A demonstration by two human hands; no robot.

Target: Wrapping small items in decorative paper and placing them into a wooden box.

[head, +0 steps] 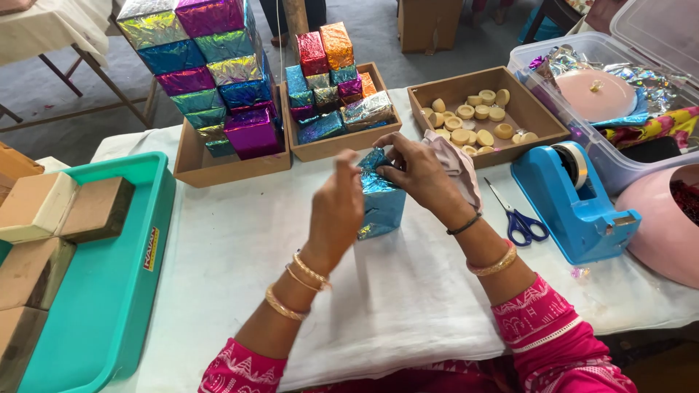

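Both hands meet mid-surface: left hand (338, 207) steadies, right hand (415, 171) pinches foil atop the blue box (380, 200). Foil looks thin, slippery, tear-prone; box seems stiff and light, best gripped by its sides.

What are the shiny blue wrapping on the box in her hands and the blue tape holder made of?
The blue wrapping looks like thin metallic foil paper: it glints and holds sharp crinkles where the left hand and right hand fold it. The tape dispenser seems to be moulded plastic: smooth, evenly coloured, with a soft sheen.
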